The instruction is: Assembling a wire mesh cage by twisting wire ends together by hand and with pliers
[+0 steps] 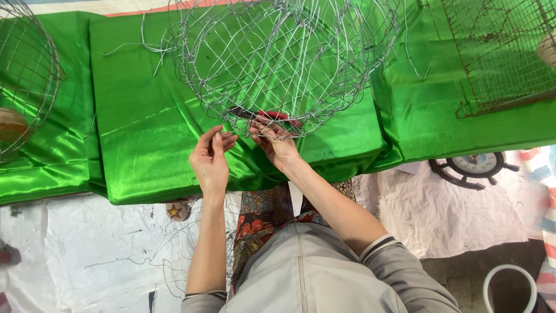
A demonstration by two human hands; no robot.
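Left hand [209, 159], right hand [275, 142] pinch wire (thin) at wire basket [278, 58] rim.

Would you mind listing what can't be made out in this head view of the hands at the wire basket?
- Red-handled pliers: lie behind the wire basket mesh, jaws unclear.
- Wire basket: its top is cut off by the upper edge.
- Right hand: fingertips hidden among the rim wires, so the grip is unclear.
- Left hand: pinches a thin wire too fine to trace.
- Second basket: cut off by the left edge.
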